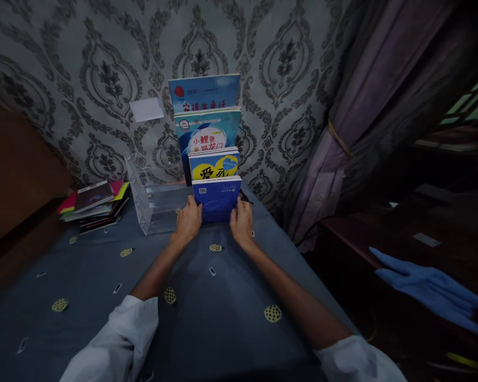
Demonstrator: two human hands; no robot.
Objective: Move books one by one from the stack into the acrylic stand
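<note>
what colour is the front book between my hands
The front book is deep blue, seen in the head view.

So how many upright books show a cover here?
4, front to back: dark-blue book between left hand and right hand, yellow-and-blue book, teal carp book, and blue Andersen book rearmost. Others may be hidden behind.

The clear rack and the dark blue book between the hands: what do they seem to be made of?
Rack: probably glossy acrylic or similar plastic, transparent with edges catching light. Blue book: likely paper, with a smooth, perhaps coated cover; a pale line along its top looks like page edges.
</note>
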